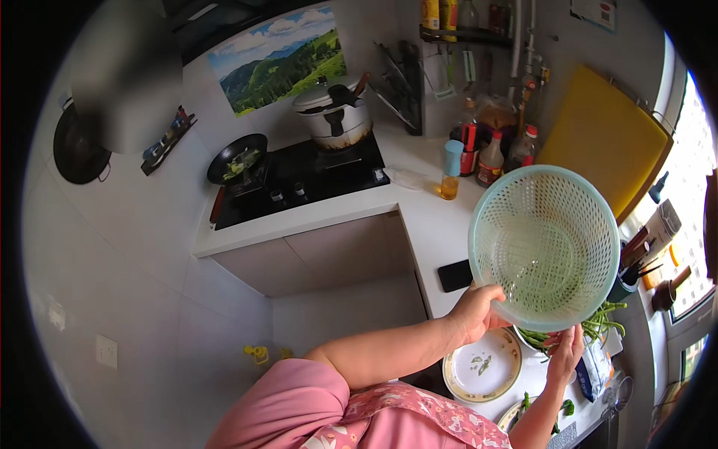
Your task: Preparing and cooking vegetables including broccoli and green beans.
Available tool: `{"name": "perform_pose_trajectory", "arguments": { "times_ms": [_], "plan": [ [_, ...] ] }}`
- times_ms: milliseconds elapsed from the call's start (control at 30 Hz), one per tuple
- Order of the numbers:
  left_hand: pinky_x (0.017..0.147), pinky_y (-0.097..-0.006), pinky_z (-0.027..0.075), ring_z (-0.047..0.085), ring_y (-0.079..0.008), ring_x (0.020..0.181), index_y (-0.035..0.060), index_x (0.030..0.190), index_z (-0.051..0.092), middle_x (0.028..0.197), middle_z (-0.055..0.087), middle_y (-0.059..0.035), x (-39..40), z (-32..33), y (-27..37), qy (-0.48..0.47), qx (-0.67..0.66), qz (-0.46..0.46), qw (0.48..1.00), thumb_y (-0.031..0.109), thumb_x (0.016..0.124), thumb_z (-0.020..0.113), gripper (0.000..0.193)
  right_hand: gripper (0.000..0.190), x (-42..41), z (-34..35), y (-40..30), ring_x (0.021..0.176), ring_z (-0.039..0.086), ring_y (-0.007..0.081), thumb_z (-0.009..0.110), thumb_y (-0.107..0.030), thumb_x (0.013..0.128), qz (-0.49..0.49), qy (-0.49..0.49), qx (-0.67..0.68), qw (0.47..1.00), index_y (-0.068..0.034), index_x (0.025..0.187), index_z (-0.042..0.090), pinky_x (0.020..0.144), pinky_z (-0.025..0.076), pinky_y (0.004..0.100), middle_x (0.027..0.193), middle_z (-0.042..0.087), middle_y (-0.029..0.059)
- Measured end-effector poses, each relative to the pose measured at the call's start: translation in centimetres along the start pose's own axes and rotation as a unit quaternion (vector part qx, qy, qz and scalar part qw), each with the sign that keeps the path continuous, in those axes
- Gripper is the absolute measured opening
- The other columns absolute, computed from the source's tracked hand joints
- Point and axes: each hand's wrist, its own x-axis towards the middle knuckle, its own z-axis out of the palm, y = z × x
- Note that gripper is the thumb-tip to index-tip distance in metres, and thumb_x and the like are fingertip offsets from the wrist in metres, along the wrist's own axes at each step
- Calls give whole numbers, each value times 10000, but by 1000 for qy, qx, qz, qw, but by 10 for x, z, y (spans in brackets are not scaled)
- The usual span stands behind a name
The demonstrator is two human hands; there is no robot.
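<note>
A pale green plastic colander [544,247] is held up over the counter, tilted so its perforated inside faces me. My left hand [477,314] grips its lower left rim, thumb on the inner side. At the bottom edge, my right hand [564,351] holds the rim with its fingers; part of that grip is hidden. Long green beans [603,325] show beneath the colander, in a bowl mostly covered by it. Close below my left hand lies a white plate [482,365] with a patterned rim and a few green scraps.
A wok [238,160] with green pieces and a lidded pot [334,118] stand on the black gas hob [314,174]. Behind the colander are sauce bottles [489,160], an oil bottle [450,171] and a yellow cutting board [603,140]. A phone [454,276] lies left of the colander.
</note>
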Motion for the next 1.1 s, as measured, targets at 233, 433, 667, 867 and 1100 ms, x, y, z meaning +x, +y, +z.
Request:
{"name": "perform_pose_trajectory", "arguments": {
  "times_ms": [233, 433, 667, 867, 1100],
  "plan": [
    [798, -464, 519, 553, -326, 1008, 156, 1405, 145, 1193, 448, -140, -56, -113, 45, -6, -12, 8, 1000, 51, 764, 474, 728, 352, 4, 66, 35, 637, 497, 60, 427, -281, 955, 16, -139, -34, 990, 28, 988, 593, 557, 393, 209, 774, 600, 23],
    [873, -508, 475, 504, -349, 1111, 143, 1370, 189, 1226, 422, -145, -173, -253, 120, 97, -111, 55, 988, 34, 762, 452, 672, 301, -27, 266, 4, 899, 569, 154, 434, -71, 904, -109, -245, -70, 961, 33, 1177, 506, 792, 444, 266, 1035, 606, 118],
    [961, -592, 347, 400, -429, 1159, 154, 1283, 289, 1267, 354, -193, -318, -399, 162, 213, -177, 158, 948, 3, 743, 405, 572, 387, -83, 586, -89, 987, 575, 299, 557, -139, 833, -273, -418, -161, 852, -81, 1211, 495, 838, 465, 358, 1132, 565, 145],
    [991, -532, 374, 413, -383, 1181, 34, 1281, 296, 1246, 412, -179, -382, -441, 162, 404, -139, 318, 846, 74, 772, 429, 528, 596, -119, 813, -123, 1041, 549, 307, 611, -296, 801, -349, -435, -329, 762, -41, 1290, 385, 876, 453, 368, 1171, 511, 174],
    [656, -341, 508, 583, -299, 779, -33, 1239, 377, 1035, 561, -253, -394, -483, 178, 499, -179, 270, 804, 359, 894, 485, 533, 669, -109, 913, -103, 1056, 550, 335, 567, -227, 821, -388, -458, -580, 551, 25, 1358, 258, 817, 497, 376, 1193, 478, 238]
  ]
}}
